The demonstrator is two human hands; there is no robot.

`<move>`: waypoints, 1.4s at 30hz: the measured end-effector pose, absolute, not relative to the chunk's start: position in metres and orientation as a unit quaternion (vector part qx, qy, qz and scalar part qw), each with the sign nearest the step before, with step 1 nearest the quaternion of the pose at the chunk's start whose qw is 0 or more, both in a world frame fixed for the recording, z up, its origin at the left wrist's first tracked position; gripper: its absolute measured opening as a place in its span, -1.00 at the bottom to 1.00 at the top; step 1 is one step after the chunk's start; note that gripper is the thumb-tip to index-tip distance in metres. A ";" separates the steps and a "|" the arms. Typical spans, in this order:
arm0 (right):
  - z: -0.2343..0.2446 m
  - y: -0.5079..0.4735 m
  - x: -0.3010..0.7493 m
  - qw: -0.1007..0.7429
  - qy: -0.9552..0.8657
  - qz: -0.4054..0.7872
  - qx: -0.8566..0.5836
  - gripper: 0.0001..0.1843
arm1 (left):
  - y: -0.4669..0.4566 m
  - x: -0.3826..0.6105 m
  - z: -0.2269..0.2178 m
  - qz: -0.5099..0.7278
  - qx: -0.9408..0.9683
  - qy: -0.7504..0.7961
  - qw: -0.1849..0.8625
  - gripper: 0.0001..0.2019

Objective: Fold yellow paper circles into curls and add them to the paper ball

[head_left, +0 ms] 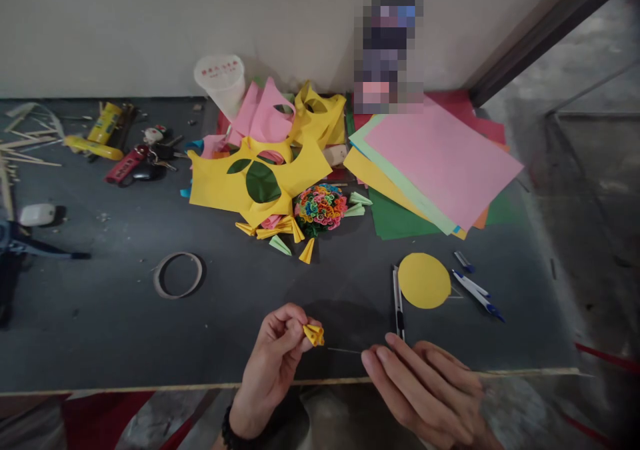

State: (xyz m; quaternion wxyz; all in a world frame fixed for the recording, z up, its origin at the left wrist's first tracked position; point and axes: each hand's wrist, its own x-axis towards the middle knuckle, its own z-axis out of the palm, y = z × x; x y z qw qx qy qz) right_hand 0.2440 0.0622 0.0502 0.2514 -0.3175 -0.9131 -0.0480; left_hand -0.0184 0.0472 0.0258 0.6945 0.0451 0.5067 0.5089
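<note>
My left hand (274,363) is at the near edge of the dark table (125,303), its fingers pinched on a small folded yellow paper piece (314,334). My right hand (425,387) lies to the right of it, fingers pressed together on a thin wire or needle (345,351) that points toward the yellow piece. A yellow paper circle (424,280) and a slim utility knife (399,301) lie just beyond my right hand.
Further back lie a ball of rolled coloured paper (321,206), small folded cones (283,231), cut yellow sheets (260,173) and a stack of coloured paper (435,163). A tape ring (178,275), pens (477,290), keys (143,160), a white cup (221,80) and sticks (25,147) sit around.
</note>
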 end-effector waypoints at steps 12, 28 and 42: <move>0.032 0.104 0.221 0.195 -0.946 -0.018 -0.258 -0.75 | 0.059 -0.027 0.030 0.383 0.538 0.714 0.233 -0.84; 0.028 0.099 0.253 0.175 -0.852 -0.048 -0.491 -0.73 | 0.024 -0.019 0.018 0.330 0.676 0.636 0.174 -0.59; 0.007 0.082 0.300 0.181 -0.782 -0.080 -0.592 -0.69 | 0.028 -0.019 0.030 0.346 0.652 0.575 0.353 -0.66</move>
